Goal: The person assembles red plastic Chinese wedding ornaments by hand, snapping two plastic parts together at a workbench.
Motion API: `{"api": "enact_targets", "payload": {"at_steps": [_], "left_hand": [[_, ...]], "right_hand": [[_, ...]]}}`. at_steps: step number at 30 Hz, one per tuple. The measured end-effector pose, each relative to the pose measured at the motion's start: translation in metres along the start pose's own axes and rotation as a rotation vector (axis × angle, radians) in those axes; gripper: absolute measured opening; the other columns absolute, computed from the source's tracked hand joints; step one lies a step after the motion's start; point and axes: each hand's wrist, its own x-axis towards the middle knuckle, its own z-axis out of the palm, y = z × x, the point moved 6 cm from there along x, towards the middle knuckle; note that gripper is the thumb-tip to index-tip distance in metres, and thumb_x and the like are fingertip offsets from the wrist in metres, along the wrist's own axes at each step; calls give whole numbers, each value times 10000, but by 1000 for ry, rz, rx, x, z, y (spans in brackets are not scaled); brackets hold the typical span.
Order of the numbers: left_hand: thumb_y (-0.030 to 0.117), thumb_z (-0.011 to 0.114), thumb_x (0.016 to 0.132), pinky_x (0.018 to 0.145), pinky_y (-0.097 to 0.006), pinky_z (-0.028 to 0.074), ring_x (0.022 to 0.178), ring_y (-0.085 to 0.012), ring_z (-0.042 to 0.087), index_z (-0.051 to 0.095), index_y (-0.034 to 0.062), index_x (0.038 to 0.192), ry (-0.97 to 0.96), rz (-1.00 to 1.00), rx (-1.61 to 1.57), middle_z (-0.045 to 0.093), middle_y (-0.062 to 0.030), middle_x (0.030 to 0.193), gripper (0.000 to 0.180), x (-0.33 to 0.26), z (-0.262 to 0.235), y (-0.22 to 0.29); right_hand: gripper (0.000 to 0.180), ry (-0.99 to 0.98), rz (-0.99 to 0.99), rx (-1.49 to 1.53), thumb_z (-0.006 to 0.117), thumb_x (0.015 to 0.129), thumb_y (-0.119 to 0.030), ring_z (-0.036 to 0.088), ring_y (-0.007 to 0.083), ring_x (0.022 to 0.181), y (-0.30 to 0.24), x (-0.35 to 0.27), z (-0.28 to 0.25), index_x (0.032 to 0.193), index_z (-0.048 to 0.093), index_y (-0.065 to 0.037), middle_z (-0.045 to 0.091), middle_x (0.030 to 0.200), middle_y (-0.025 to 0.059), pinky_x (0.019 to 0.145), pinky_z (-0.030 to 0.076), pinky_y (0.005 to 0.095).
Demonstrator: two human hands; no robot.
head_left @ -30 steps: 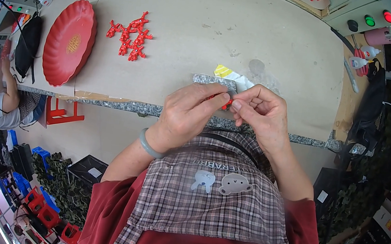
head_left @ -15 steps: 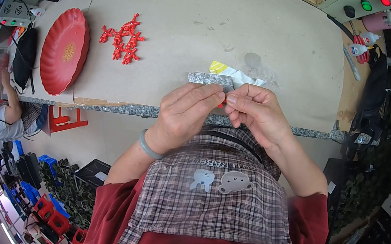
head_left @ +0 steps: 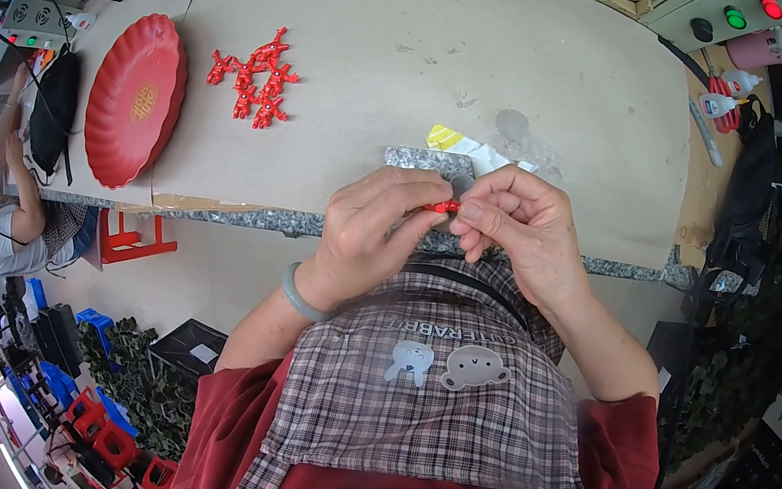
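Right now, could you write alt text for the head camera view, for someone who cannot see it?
Two bare hands, left hand and right hand, pinch a small red piece between their fingers at the near edge of a cardboard-covered table. To the left lie a cluster of red pieces and a red plate.

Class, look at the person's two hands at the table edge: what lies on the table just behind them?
Behind the left hand and right hand, which pinch a small red piece, a grey stone-like block lies on the cardboard sheet, with yellow and white wrappers beyond. The hands cover the block's near edge.
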Motion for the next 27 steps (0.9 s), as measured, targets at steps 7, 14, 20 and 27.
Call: {"api": "enact_targets", "payload": {"at_steps": [7, 14, 20, 27], "left_hand": [[-7, 735, 800, 610, -278, 569, 779, -202, 693, 675, -7, 985, -77, -145, -117, 704, -120, 947, 195, 3, -2, -2], [18, 738, 812, 590, -253, 526, 752, -172, 674, 687, 10, 1000, -149, -189, -232, 712, -107, 965, 195, 0, 1, -7], [24, 741, 812, 597, -249, 509, 726, -160, 656, 687, 11, 1002, -191, -222, -299, 714, -106, 964, 197, 1, 3, -6], [10, 744, 793, 610, -274, 539, 721, -183, 668, 682, 4, 992, -183, -145, -240, 714, -119, 959, 208, 1, 3, -2]], "right_hand": [[132, -42, -46, -103, 677, 907, -12, 682, 128, 734, -9, -2, 4, 1026, 655, 39, 710, 853, 118, 656, 578, 246], [171, -49, -41, -190, 679, 889, 24, 692, 145, 817, -12, -10, 1, 1052, 651, 67, 706, 940, 137, 726, 596, 260], [178, -25, -734, -922, 747, 805, -13, 692, 195, 740, -41, -21, 14, 971, 697, 27, 705, 856, 123, 621, 558, 287], [225, -17, -1119, -1075, 785, 745, -31, 666, 224, 692, -39, -32, 21, 927, 663, 24, 665, 784, 99, 576, 547, 302]]}}
